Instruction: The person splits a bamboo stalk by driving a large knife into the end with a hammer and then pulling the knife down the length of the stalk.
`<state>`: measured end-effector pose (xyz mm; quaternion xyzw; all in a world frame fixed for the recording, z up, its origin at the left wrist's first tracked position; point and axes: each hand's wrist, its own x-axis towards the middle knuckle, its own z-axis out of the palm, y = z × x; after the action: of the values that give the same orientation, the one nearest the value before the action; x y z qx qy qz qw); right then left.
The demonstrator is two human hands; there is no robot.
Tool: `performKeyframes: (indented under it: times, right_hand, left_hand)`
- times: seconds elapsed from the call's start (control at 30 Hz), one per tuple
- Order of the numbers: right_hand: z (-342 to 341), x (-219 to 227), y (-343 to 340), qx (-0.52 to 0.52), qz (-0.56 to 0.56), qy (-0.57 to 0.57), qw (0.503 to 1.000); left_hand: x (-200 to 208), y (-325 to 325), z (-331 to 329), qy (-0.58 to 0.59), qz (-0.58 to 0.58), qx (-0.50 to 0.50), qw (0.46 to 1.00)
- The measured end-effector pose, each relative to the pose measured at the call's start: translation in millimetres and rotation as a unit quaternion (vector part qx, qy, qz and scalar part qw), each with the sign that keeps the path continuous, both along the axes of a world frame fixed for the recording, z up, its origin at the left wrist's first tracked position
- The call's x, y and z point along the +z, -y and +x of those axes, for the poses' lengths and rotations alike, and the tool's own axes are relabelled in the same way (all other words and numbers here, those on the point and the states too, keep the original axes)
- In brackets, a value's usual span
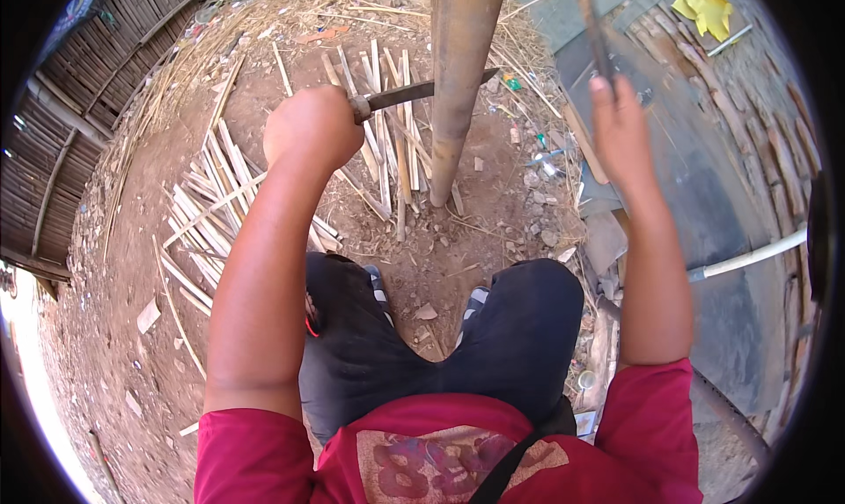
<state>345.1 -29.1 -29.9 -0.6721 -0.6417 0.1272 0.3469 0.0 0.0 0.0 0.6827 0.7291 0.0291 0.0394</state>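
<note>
My left hand (314, 127) is closed round the handle of a long knife (407, 94). Its dark blade points right and lies against a thick bamboo pole (461, 73), the tip showing past the pole's right side. The pole stands upright on the dirt in front of my knees, and its top runs out of the picture. Raised on the right, my right hand (621, 132) grips a hammer (595, 30) by its handle. The hammer's head is up near the top edge, slightly blurred and apart from the knife.
Split bamboo strips (231, 183) lie in heaps to the left and behind the pole. Grey sheets (713, 187) and a row of wooden poles (748, 108) are on the right, with a yellow scrap (703, 9) on top. A bamboo wall (53, 165) stands far left.
</note>
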Motion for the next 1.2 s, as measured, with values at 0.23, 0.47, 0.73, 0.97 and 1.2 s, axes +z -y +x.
performKeyframes:
  times: [0.23, 0.47, 0.73, 0.97, 1.2]
  right_hand:
    - [-3, 24, 2, 0.014, 0.042, 0.056, 0.997]
    - [-8, 2, 4, 0.02, 0.023, 0.104, 0.994]
    - [-7, 65, 0, -0.009, 0.03, -0.062, 0.998]
    - [-16, 29, 0, 0.06, -0.021, 0.07, 0.996]
    - [-21, -9, 5, 0.015, -0.002, 0.068, 0.998]
  left_hand:
    - [-6, 2, -8, -0.015, 0.019, 0.008, 1.0]
    - [-8, -3, -3, -0.015, 0.022, 0.004, 1.0]
    - [-6, 1, -9, -0.016, 0.022, 0.012, 1.0]
    - [-9, 6, -12, -0.007, 0.035, 0.004, 0.999]
    - [1, 7, -5, 0.009, 0.019, 0.003, 1.0]
